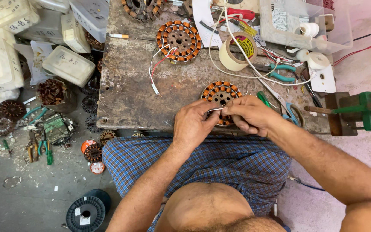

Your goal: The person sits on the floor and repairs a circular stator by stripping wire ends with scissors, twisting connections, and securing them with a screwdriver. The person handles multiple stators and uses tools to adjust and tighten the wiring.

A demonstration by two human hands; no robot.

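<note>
A round stator with copper coils (220,91) lies at the near edge of the worn workbench (129,94). Both my hands sit over its near side. My left hand (192,124) pinches a thin white wire (214,110) between thumb and forefinger. My right hand (250,115) grips the same wire from the other side, fingers curled tight. The stator's near part is hidden under my hands.
A second wound stator (179,41) with red and white leads lies farther back. A tape roll (236,51), teal-handled pliers (280,72), scissors (288,109) and a green vise (366,111) are to the right. Plastic boxes (67,64), tools and stator cores litter the floor at left.
</note>
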